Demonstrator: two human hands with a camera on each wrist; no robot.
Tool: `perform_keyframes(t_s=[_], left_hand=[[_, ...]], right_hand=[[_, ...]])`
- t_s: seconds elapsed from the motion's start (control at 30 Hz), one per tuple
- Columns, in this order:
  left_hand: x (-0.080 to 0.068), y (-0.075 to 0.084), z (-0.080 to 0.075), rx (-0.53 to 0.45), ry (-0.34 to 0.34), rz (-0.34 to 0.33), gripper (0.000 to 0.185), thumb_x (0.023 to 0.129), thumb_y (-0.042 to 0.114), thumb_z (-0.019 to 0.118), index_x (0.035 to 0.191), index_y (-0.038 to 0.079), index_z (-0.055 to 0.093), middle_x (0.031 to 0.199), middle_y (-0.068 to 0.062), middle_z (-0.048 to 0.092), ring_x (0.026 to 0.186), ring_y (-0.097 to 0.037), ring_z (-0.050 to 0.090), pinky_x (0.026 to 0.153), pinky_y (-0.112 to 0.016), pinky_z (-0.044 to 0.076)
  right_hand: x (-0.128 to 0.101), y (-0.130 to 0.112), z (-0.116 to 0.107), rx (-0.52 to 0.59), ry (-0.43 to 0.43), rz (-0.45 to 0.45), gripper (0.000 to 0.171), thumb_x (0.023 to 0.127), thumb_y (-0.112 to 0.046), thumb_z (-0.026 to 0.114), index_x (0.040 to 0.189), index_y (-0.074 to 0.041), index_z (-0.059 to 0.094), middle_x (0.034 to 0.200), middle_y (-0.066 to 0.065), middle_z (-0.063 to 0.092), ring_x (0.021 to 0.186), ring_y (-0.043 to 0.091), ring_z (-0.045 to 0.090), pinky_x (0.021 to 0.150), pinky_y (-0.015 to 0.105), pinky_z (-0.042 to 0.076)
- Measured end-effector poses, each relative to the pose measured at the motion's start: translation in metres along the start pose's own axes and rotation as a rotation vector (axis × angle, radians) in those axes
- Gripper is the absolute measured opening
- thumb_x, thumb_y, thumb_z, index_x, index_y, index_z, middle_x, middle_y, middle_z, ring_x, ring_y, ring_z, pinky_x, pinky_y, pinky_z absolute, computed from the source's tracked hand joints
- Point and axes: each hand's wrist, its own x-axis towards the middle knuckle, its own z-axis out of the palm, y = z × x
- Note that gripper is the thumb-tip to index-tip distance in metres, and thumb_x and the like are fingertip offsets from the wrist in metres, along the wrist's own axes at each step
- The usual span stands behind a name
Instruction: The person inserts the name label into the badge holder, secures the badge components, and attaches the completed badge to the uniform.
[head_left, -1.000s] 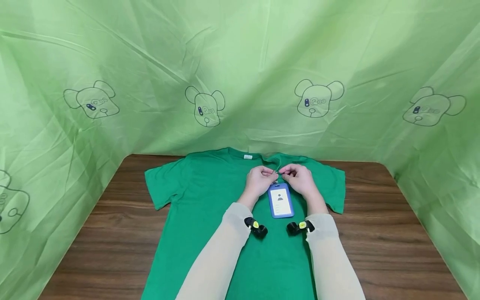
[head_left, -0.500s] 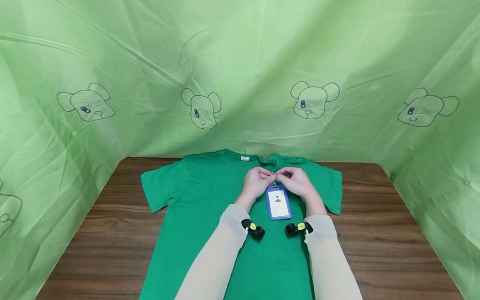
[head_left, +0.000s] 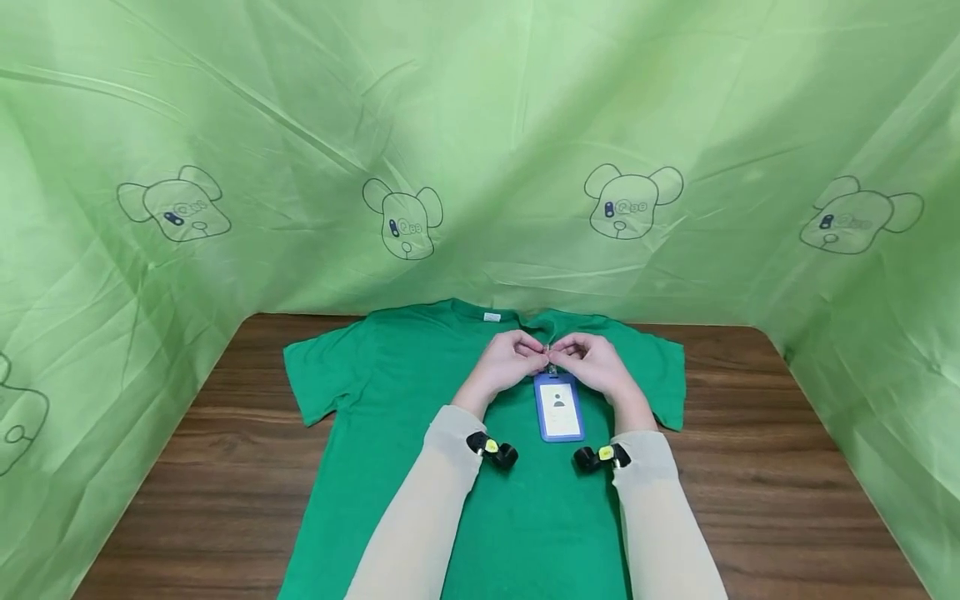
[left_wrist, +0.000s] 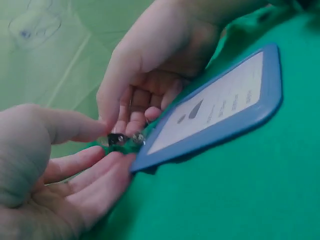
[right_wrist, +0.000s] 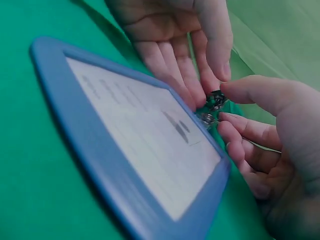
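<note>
In the head view, a green T-shirt (head_left: 420, 392) lies flat on the wooden table (head_left: 765, 467). A blue badge holder (head_left: 559, 407) rests on its chest, just near of the collar. The left hand (head_left: 504, 362) and right hand (head_left: 596, 363) meet at the holder's far end.

In the left wrist view, both thumbs and curled fingers pinch the small metal clip (left_wrist: 120, 139).

In the right wrist view, the clip (right_wrist: 214, 102) sits between both hands' fingertips.

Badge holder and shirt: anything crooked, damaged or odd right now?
Nothing stands out. The blue badge holder lies flat and straight on the green T-shirt, which is spread flat on the table. Left hand and right hand pinch its metal clip.
</note>
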Motion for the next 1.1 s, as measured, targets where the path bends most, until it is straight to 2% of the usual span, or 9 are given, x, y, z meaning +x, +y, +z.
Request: perform_keyframes(t_s=[0.1,0.2,0.33,0.5,0.87,1.1], left_hand=[[0.000,0.002,0.001,0.180,0.052,0.084,0.018,0.101,0.018,0.081,0.116,0.010,0.077,0.107,-0.002,0.076,0.091,-0.014,0.073,0.083,-0.030,0.061],[0.000,-0.001,0.003,0.268,0.082,0.119,0.020,0.104,0.022,0.079,0.121,0.014,0.077,0.115,-0.001,0.071,0.092,-0.012,0.069,0.082,-0.030,0.058],[0.001,-0.007,0.006,0.278,0.050,0.141,0.022,0.105,0.024,0.077,0.126,0.015,0.077,0.118,-0.002,0.070,0.094,-0.012,0.068,0.083,-0.029,0.058],[0.004,-0.013,0.006,0.302,0.016,0.180,0.022,0.108,0.015,0.073,0.130,0.012,0.075,0.120,-0.005,0.072,0.100,-0.015,0.068,0.088,-0.029,0.057],[0.005,-0.013,0.005,0.367,-0.006,0.206,0.021,0.107,0.018,0.074,0.128,0.017,0.077,0.120,-0.001,0.072,0.100,-0.013,0.063,0.089,-0.030,0.055],[0.005,-0.015,0.007,0.398,0.020,0.202,0.020,0.107,0.022,0.074,0.127,0.017,0.077,0.115,0.000,0.071,0.099,-0.014,0.060,0.089,-0.031,0.052]], right_hand=[[0.000,0.001,-0.001,0.021,0.001,-0.014,0.030,0.102,-0.030,0.081,0.118,-0.005,0.078,0.108,0.012,0.078,0.093,0.024,0.069,0.079,0.028,0.056],[0.001,0.004,-0.002,0.024,0.008,-0.017,0.029,0.101,-0.029,0.083,0.117,-0.006,0.078,0.106,0.010,0.078,0.092,0.023,0.070,0.078,0.027,0.056],[0.000,0.007,-0.002,0.023,0.014,-0.035,0.026,0.100,-0.025,0.082,0.117,-0.006,0.077,0.104,0.009,0.077,0.090,0.023,0.069,0.077,0.028,0.055],[0.002,0.009,-0.001,0.015,0.025,-0.063,0.023,0.100,-0.023,0.083,0.115,-0.007,0.076,0.103,0.010,0.077,0.088,0.024,0.068,0.075,0.028,0.055],[0.001,0.007,-0.001,0.014,0.013,-0.082,0.018,0.101,-0.016,0.081,0.116,-0.006,0.076,0.102,0.012,0.076,0.087,0.025,0.068,0.073,0.027,0.053],[-0.001,0.008,-0.002,0.023,0.009,-0.053,0.021,0.103,-0.019,0.078,0.118,-0.004,0.079,0.103,0.011,0.079,0.089,0.022,0.070,0.076,0.026,0.054]])
